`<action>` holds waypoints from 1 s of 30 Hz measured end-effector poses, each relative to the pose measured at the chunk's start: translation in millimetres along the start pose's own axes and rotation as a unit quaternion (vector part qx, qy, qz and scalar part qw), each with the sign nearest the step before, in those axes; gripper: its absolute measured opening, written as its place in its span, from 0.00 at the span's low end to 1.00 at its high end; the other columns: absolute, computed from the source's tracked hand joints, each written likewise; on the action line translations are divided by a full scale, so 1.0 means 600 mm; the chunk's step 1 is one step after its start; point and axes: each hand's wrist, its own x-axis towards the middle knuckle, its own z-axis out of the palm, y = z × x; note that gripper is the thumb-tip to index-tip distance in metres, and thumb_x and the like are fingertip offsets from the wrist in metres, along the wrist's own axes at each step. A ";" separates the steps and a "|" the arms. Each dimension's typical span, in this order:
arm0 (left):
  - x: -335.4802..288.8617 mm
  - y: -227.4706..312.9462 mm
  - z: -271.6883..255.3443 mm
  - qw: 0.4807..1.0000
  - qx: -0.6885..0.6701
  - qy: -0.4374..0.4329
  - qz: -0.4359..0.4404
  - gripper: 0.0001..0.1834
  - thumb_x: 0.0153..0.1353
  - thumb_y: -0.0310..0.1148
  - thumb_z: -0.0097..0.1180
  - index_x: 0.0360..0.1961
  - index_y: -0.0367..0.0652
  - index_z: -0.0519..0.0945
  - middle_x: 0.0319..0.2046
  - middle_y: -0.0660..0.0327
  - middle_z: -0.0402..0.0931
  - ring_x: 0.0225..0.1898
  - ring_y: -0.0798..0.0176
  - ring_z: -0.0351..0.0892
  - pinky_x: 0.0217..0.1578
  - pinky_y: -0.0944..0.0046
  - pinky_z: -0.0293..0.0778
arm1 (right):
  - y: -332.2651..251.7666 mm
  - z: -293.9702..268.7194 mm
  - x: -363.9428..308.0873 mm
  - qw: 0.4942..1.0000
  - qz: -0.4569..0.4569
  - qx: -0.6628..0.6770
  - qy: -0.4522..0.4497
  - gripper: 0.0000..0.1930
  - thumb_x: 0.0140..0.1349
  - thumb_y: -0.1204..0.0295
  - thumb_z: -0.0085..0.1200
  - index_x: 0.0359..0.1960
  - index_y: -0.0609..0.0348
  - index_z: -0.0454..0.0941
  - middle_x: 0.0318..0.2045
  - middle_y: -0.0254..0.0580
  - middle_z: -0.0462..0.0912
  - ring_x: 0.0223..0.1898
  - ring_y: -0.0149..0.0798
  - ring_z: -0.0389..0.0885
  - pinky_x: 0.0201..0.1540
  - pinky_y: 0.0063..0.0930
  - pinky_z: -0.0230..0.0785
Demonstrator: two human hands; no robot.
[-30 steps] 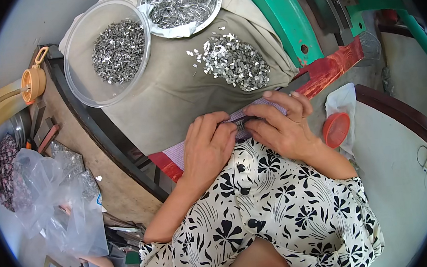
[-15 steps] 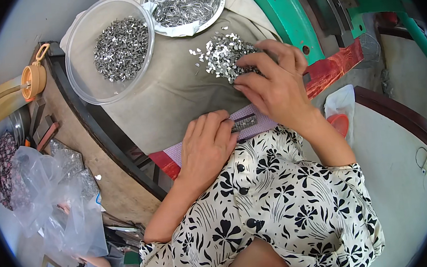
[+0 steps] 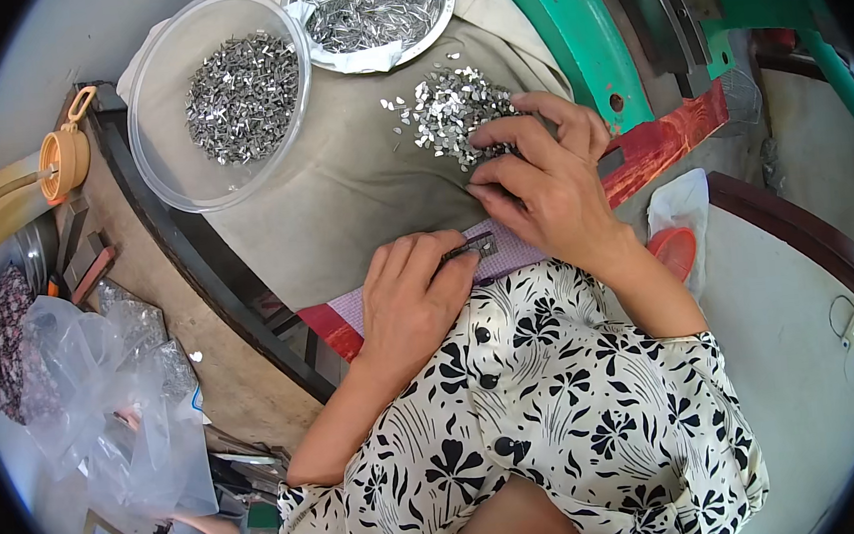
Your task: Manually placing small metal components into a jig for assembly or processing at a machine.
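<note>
My left hand [image 3: 411,286] is closed around one end of a small dark metal strip [image 3: 483,246], held low over a purple checked cloth [image 3: 517,251]. The far end of the strip sticks out past my thumb and fingers; what lies in it is too small to make out. My right hand [image 3: 552,167] reaches to the near right edge of a loose pile of small shiny metal pieces [image 3: 455,112]. Its fingers are bent, with thumb and forefinger tips close together. Anything between those tips is too small to tell.
A clear round tub [image 3: 163,167] of short metal bits stands on the grey cloth [image 3: 339,163], beside a white bowl [image 3: 449,4] of thin metal slivers. Green machine parts [image 3: 580,44] border the right. Plastic bags [image 3: 126,391] lie left; another person's arm [image 3: 207,527] shows lower left.
The strip has turned slightly in my left hand, its free end tilting up and away. My right hand has shifted slightly left and down at the pile's edge.
</note>
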 end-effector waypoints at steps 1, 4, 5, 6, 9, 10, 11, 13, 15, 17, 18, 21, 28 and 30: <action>0.001 0.000 0.002 1.000 0.000 0.001 0.000 0.09 0.49 0.28 0.66 0.34 0.43 0.82 0.40 0.64 0.77 0.41 0.59 0.77 0.40 0.59 0.70 | 0.000 -0.001 -0.004 1.000 -0.002 0.000 0.005 0.07 0.46 0.68 0.70 0.26 0.47 0.83 0.46 0.24 0.82 0.60 0.45 0.69 0.59 0.43 0.48; 0.004 -0.001 0.008 1.000 -0.016 0.013 -0.008 0.14 0.46 0.24 0.70 0.35 0.46 0.83 0.38 0.65 0.78 0.35 0.58 0.77 0.35 0.61 0.68 | 0.005 0.001 -0.016 1.000 0.001 -0.005 0.007 0.07 0.46 0.68 0.70 0.26 0.46 0.83 0.46 0.23 0.82 0.60 0.45 0.68 0.59 0.43 0.48; 0.005 -0.001 0.010 0.999 -0.028 0.009 -0.028 0.13 0.46 0.24 0.70 0.35 0.45 0.82 0.37 0.65 0.78 0.35 0.58 0.77 0.35 0.61 0.68 | 0.007 0.002 -0.018 1.000 0.006 -0.010 0.004 0.07 0.46 0.68 0.69 0.26 0.46 0.83 0.47 0.23 0.82 0.60 0.45 0.68 0.59 0.42 0.48; 0.005 -0.001 0.012 0.998 -0.040 0.006 -0.048 0.13 0.46 0.24 0.69 0.34 0.45 0.82 0.37 0.65 0.78 0.35 0.58 0.76 0.36 0.61 0.68 | 0.007 0.002 -0.018 1.000 0.006 -0.009 0.004 0.07 0.46 0.68 0.69 0.26 0.46 0.83 0.47 0.23 0.82 0.60 0.45 0.68 0.59 0.42 0.48; 0.006 -0.001 0.014 0.997 -0.046 0.001 -0.068 0.10 0.48 0.27 0.68 0.32 0.45 0.80 0.38 0.64 0.76 0.37 0.58 0.75 0.37 0.59 0.67 | 0.006 -0.001 -0.012 1.000 -0.008 -0.009 -0.004 0.07 0.46 0.69 0.70 0.26 0.46 0.83 0.47 0.23 0.82 0.60 0.46 0.68 0.59 0.43 0.48; 0.007 -0.001 0.013 0.997 -0.046 0.000 -0.067 0.10 0.48 0.27 0.68 0.32 0.45 0.80 0.38 0.64 0.76 0.37 0.58 0.75 0.37 0.59 0.67 | 0.005 -0.004 -0.009 1.000 -0.006 -0.002 -0.012 0.07 0.45 0.69 0.70 0.26 0.46 0.83 0.47 0.23 0.81 0.60 0.46 0.68 0.59 0.43 0.48; 0.010 -0.001 0.010 0.996 -0.050 -0.008 -0.070 0.11 0.48 0.28 0.68 0.34 0.45 0.80 0.38 0.65 0.76 0.38 0.58 0.74 0.37 0.59 0.67 | 0.005 -0.006 -0.007 1.000 -0.003 0.006 -0.019 0.07 0.45 0.69 0.70 0.26 0.46 0.83 0.48 0.23 0.81 0.60 0.46 0.68 0.59 0.44 0.48; 0.013 0.001 0.008 0.996 -0.053 -0.016 -0.073 0.12 0.48 0.28 0.68 0.35 0.45 0.80 0.39 0.65 0.76 0.38 0.58 0.74 0.37 0.59 0.67 | 0.005 -0.005 -0.005 1.000 -0.006 0.008 -0.012 0.07 0.44 0.69 0.69 0.26 0.48 0.83 0.47 0.24 0.80 0.60 0.46 0.68 0.58 0.46 0.50; 0.016 0.004 0.008 0.997 -0.031 -0.029 -0.062 0.13 0.49 0.29 0.68 0.36 0.46 0.79 0.39 0.65 0.75 0.38 0.58 0.74 0.38 0.58 0.67 | 0.007 -0.006 -0.007 1.000 -0.009 0.011 -0.006 0.07 0.44 0.69 0.68 0.25 0.50 0.82 0.47 0.25 0.80 0.60 0.46 0.68 0.57 0.48 0.52; 0.020 0.007 0.009 0.998 -0.015 -0.027 -0.055 0.11 0.50 0.29 0.67 0.35 0.45 0.79 0.38 0.65 0.75 0.38 0.58 0.74 0.38 0.58 0.67 | 0.007 -0.006 -0.012 1.000 -0.010 0.007 0.012 0.08 0.43 0.69 0.68 0.25 0.49 0.81 0.47 0.25 0.80 0.59 0.46 0.68 0.57 0.47 0.52; 0.022 0.009 0.011 0.999 0.000 -0.026 -0.046 0.10 0.50 0.29 0.66 0.34 0.45 0.79 0.37 0.65 0.75 0.37 0.59 0.74 0.38 0.59 0.68 | 0.008 -0.009 -0.015 1.000 -0.011 0.008 0.013 0.08 0.43 0.69 0.68 0.25 0.49 0.81 0.47 0.25 0.80 0.59 0.46 0.68 0.57 0.47 0.52; 0.026 0.013 0.014 0.999 0.017 -0.017 -0.028 0.07 0.52 0.29 0.65 0.31 0.45 0.80 0.35 0.66 0.75 0.36 0.60 0.75 0.38 0.59 0.68 | 0.012 -0.022 -0.032 1.000 0.009 0.021 0.005 0.08 0.44 0.69 0.70 0.27 0.46 0.83 0.48 0.26 0.82 0.60 0.48 0.67 0.59 0.42 0.50; 0.017 0.009 0.010 0.999 0.028 -0.012 -0.022 0.11 0.48 0.28 0.69 0.33 0.46 0.81 0.37 0.65 0.77 0.35 0.59 0.75 0.35 0.60 0.67 | 0.004 -0.023 -0.077 0.998 -0.034 0.039 -0.020 0.10 0.45 0.69 0.69 0.30 0.46 0.81 0.50 0.24 0.82 0.59 0.47 0.67 0.59 0.43 0.53; 0.014 0.010 0.006 0.999 0.012 -0.014 -0.042 0.11 0.48 0.28 0.69 0.34 0.45 0.81 0.37 0.64 0.77 0.35 0.58 0.76 0.35 0.59 0.69 | -0.003 -0.022 -0.079 0.997 -0.059 0.033 -0.035 0.09 0.46 0.66 0.68 0.29 0.44 0.82 0.50 0.22 0.81 0.60 0.45 0.66 0.58 0.42 0.54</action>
